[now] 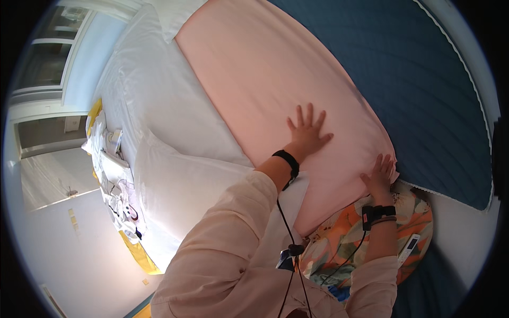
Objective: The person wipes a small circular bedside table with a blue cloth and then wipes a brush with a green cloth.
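Note:
A pink sheet (265, 69) covers a long strip of the bed, with white bedding to its left. My left hand (307, 135) lies flat on it, palm down, fingers spread and holding nothing. Close to the sheet's near right corner, my right hand (378, 181) rests with its fingers stretched over the pink cloth near the gathered edge. Both wrists wear black bands, and a cable runs from each. Beneath my right forearm is an orange and green patterned fabric (339, 238), with a white device with a small display (409, 248) on it.
White bedding (175, 116) spreads across the left side. Crumpled clothes (119, 185) lie along its far left edge, over yellow cloth (139, 254). A dark blue, white-edged cover (413, 95) borders the pink sheet on the right. Windows (50, 53) are at the upper left.

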`<action>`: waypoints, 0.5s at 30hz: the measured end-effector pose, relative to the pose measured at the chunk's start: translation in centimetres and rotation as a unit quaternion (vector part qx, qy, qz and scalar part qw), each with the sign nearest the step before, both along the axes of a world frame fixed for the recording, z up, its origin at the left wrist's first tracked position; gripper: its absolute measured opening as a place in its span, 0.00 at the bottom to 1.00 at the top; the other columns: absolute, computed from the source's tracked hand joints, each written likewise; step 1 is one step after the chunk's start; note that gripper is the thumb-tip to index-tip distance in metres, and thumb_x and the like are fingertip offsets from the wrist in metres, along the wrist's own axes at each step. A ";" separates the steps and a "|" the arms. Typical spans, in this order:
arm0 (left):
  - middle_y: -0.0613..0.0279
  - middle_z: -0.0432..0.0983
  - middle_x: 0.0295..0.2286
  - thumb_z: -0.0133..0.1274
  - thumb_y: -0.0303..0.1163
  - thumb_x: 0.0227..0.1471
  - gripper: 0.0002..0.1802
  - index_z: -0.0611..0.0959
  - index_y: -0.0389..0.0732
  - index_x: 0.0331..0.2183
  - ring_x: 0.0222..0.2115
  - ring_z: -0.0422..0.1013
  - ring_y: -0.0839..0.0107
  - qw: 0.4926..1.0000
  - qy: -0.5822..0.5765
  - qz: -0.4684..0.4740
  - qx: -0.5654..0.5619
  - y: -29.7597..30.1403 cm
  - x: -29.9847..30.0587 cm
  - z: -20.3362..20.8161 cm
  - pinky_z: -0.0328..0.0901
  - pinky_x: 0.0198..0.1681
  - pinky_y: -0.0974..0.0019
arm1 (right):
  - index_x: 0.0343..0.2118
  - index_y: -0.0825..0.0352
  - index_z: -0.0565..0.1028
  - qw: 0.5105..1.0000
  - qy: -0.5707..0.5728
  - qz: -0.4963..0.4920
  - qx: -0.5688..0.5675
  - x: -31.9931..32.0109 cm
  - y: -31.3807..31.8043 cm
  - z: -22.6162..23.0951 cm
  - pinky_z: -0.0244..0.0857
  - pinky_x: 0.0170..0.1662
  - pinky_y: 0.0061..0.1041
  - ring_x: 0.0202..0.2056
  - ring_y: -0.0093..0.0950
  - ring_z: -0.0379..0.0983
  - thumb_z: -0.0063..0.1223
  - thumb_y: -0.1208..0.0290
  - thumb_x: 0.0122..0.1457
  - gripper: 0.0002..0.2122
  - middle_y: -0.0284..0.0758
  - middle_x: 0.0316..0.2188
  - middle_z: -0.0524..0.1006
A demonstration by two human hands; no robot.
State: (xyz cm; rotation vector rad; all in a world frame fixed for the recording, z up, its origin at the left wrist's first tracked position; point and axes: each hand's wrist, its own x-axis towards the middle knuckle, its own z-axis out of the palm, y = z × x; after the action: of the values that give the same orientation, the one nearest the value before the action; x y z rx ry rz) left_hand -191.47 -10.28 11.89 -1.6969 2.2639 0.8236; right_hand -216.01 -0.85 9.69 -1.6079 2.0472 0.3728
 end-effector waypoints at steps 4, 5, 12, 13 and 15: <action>0.48 0.43 0.58 0.38 0.63 0.48 0.42 0.55 0.47 0.58 0.59 0.36 0.50 0.974 0.143 -0.026 0.172 3.9 0.3 3.8 0.35 0.56 0.38 | 0.60 0.65 0.39 1.000 0.015 0.022 0.009 -0.3 -0.2 -0.7 0.32 0.62 0.40 0.62 0.46 0.27 0.55 0.56 0.48 0.44 0.47 0.62 0.35; 0.47 0.48 0.57 0.39 0.61 0.49 0.42 0.56 0.45 0.57 0.59 0.42 0.52 0.954 0.198 -0.022 0.222 5.3 0.6 5.2 0.35 0.57 0.38 | 0.61 0.63 0.38 0.999 0.032 0.015 0.014 -0.5 -0.2 -0.8 0.35 0.62 0.40 0.62 0.44 0.27 0.54 0.57 0.49 0.43 0.45 0.62 0.34; 0.54 0.68 0.45 0.52 0.29 0.48 0.18 0.73 0.40 0.43 0.46 0.65 0.55 0.910 0.395 0.107 -0.058 22.0 16.6 16.8 0.56 0.52 0.52 | 0.61 0.55 0.41 0.984 0.138 -0.075 0.078 5.2 -1.2 5.5 0.47 0.56 0.51 0.63 0.38 0.31 0.52 0.57 0.50 0.40 0.37 0.63 0.34; 0.52 0.67 0.46 0.52 0.26 0.47 0.17 0.74 0.39 0.42 0.47 0.64 0.54 0.887 0.388 0.228 -0.103 24.6 19.4 17.7 0.57 0.51 0.55 | 0.61 0.55 0.41 0.984 0.144 -0.075 0.074 6.3 -0.4 6.3 0.47 0.56 0.51 0.63 0.38 0.31 0.52 0.57 0.50 0.40 0.37 0.63 0.34; 0.43 0.55 0.52 0.54 0.28 0.45 0.25 0.68 0.34 0.46 0.54 0.53 0.53 0.845 0.146 0.409 -0.312 30.1 25.3 16.6 0.52 0.54 0.57 | 0.61 0.55 0.44 0.989 0.118 0.061 -0.060 9.7 1.6 6.9 0.50 0.54 0.51 0.62 0.37 0.37 0.54 0.60 0.50 0.38 0.38 0.62 0.37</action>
State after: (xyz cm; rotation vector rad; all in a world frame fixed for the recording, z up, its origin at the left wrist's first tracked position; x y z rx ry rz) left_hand -166.18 19.81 28.53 -3.1549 2.0581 0.4816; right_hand -206.27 0.75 16.59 -1.8434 2.1850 0.5147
